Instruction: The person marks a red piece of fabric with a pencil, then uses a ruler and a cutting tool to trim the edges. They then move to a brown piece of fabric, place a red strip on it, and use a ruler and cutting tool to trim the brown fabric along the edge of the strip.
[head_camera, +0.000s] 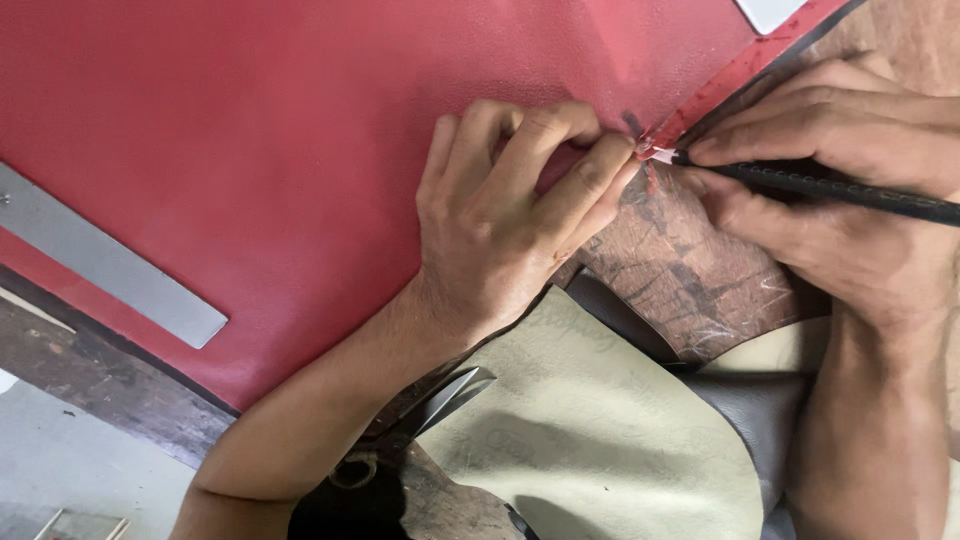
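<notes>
A metal ruler (110, 262) lies on the red leather sheet (300, 130). The left hand (510, 215) pinches the sheet's edge. The right hand (850, 190) grips a black pen-like tool (830, 185), tip at that edge; 1 narrow red strip (740, 70) already runs separate above, the remainder uncut.

A worn, dark brown wooden workbench (690, 270) carries everything, its top scratched and stained with dark marks. Its rough front edge runs slantwise across the lower left corner of the view, weathered and chipped. Below that edge lies a pale grey concrete floor (90, 450), dusty and speckled. At the very bottom left a small light wooden frame (85, 525) rests on the floor, partly cut off by the picture's border. The light is soft and even, casting only faint shadows on the bench.
</notes>
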